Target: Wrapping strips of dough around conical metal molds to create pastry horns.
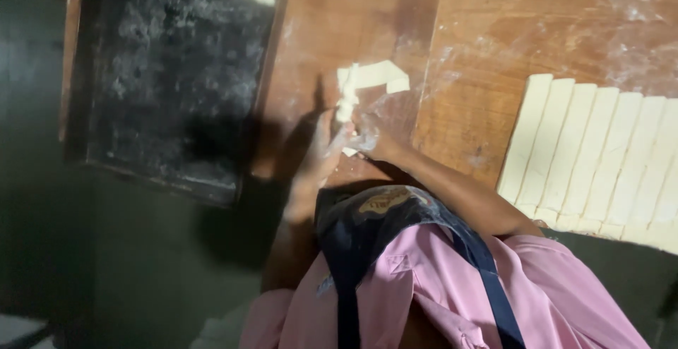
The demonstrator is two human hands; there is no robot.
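Both hands — left hand (318, 153), right hand (371, 141) — pinch a pale, floppy dough strip (361, 81) above the floured brown wooden desk (480, 52), cut strips (600, 158) at three o'clock — overstretched, it could tear.

The table (494, 31) is worn brown wood, matt and flour-dusted. The dough strip (367, 81) and the cut dough strips (600, 158) look pale, soft, matt. The tray (176, 74) is dark, rough, floury.

We hold a folded strip of pale dough (357, 86) between our left hand (319, 153) and right hand (373, 139) over the floured wooden table (487, 45); cut dough strips (600, 158) lie side by side at right, a dark floured tray (176, 74) at left.
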